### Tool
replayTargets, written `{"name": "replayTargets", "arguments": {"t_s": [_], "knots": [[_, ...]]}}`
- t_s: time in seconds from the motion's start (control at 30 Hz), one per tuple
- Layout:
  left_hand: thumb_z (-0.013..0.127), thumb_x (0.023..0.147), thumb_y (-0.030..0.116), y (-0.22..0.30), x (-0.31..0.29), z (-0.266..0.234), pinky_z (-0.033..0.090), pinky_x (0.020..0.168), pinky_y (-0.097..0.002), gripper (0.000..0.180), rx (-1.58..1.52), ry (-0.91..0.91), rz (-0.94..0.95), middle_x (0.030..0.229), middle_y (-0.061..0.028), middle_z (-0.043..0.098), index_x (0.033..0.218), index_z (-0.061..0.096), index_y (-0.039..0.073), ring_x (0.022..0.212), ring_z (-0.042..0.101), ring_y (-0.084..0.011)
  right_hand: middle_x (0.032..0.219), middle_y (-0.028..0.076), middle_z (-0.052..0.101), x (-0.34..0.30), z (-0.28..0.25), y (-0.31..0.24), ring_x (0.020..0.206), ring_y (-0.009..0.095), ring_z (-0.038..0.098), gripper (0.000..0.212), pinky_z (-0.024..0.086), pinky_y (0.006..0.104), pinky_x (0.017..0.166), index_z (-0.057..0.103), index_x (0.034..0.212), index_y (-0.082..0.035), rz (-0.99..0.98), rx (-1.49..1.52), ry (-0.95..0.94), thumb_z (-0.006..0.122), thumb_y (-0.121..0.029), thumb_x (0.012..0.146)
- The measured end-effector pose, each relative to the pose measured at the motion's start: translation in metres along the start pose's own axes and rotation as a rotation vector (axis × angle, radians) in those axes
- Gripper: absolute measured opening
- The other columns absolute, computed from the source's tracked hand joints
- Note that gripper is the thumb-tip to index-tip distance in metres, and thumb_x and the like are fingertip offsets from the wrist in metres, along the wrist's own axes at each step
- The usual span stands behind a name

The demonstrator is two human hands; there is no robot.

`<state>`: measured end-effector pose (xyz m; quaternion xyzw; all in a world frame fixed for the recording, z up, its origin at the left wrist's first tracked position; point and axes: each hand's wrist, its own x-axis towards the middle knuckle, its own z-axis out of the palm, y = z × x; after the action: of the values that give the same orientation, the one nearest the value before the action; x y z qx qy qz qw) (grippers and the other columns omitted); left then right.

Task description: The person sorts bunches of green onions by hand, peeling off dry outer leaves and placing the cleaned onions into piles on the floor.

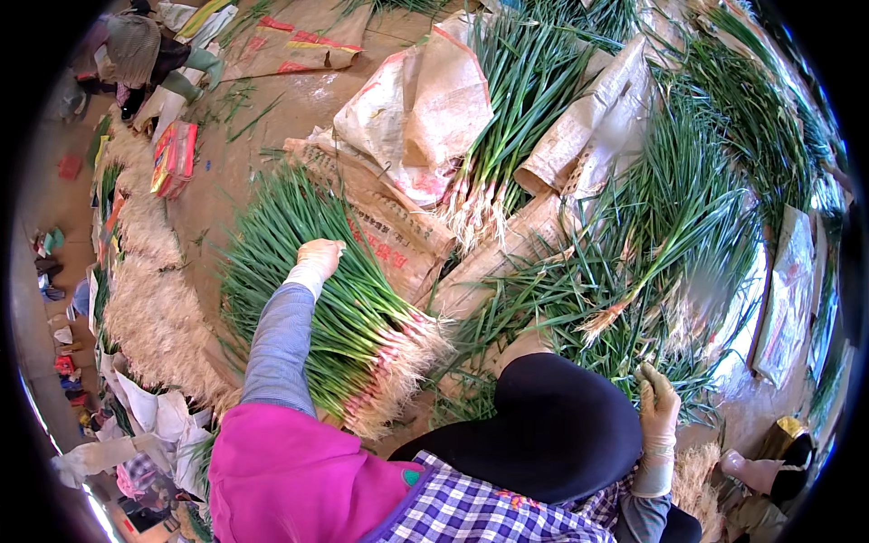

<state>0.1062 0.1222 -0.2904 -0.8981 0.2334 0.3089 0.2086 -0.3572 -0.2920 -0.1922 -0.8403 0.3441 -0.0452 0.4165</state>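
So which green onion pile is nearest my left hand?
The fanned pile left of centre, directly beneath your left hand; no other lies under that hand.

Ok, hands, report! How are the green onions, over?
Left hand over the fanned bunch of green onions, grip unclear. Right hand beside the black-clad knee. Loose leaves strewn right of that bunch.

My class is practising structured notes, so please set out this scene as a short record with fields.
Left hand: over the large green-onion bundle; grip unclear
Right hand: beside the dark-clad knee, near loose leaves
Bundle roots: pale, toward lower right
Beyond bundle: pale sack, second bunch beside it
Upper left: another person
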Motion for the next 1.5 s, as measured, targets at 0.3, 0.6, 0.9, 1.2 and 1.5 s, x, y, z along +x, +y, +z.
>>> {"name": "replayTargets", "arguments": {"t_s": [0.3,0.6,0.9,1.2,1.5], "knots": [[0.047,0.088,0.010,0.052,-0.004,-0.044,0.045,0.083,-0.0372,0.021,-0.537,0.921,0.284,0.099,-0.0164,0.059,0.108,0.054,0.005,0.094,0.056,-0.0330,0.094,0.016,0.065,-0.001,-0.004,0.003,0.088,0.027,0.063,0.024,0.048,0.0324,0.079,0.059,0.106,0.005,-0.001,-0.025,0.011,0.052,-0.004,0.085],[0.049,0.086,0.007,0.201,-0.077,-0.045,0.034,0.102,-0.0349,0.040,-0.623,0.290,1.230,0.139,-0.0183,0.033,0.126,0.046,0.013,0.125,0.039,-0.0314,0.095,0.015,0.065,-0.003,-0.009,0.002,0.089,0.023,0.063,0.025,0.048,0.0308,0.081,0.058,0.109,0.004,0.019,0.005,0.001,0.052,-0.003,0.087],[0.052,0.079,0.014,0.116,-0.033,0.043,0.041,0.089,-0.0385,0.021,0.225,0.122,0.639,0.095,-0.0059,0.060,0.096,0.064,0.012,0.098,0.056,-0.0240,0.096,0.014,0.065,-0.012,-0.018,0.013,0.089,0.021,0.062,0.024,0.047,0.0292,0.081,0.057,0.109,0.005,0.057,0.009,0.012,0.052,-0.003,0.088],[0.061,0.075,0.003,0.032,-0.180,-0.141,0.045,0.084,-0.0379,0.020,-0.302,1.369,0.754,0.084,-0.0051,0.059,0.093,0.063,0.012,0.083,0.059,-0.0202,0.103,0.014,0.062,-0.021,-0.021,0.015,0.095,0.019,0.060,0.026,0.046,0.0284,0.086,0.055,0.114,0.006,0.095,0.178,0.021,0.049,-0.003,0.091],[0.060,0.077,0.014,0.007,-0.241,-0.020,0.038,0.096,-0.0415,0.027,0.078,0.803,0.735,0.086,0.0026,0.053,0.103,0.061,0.024,0.081,0.054,-0.0143,0.099,0.014,0.063,-0.031,-0.027,-0.012,0.092,0.019,0.061,0.025,0.046,0.0275,0.083,0.055,0.112,0.007,-0.078,0.029,0.038,0.048,-0.002,0.090]]}}
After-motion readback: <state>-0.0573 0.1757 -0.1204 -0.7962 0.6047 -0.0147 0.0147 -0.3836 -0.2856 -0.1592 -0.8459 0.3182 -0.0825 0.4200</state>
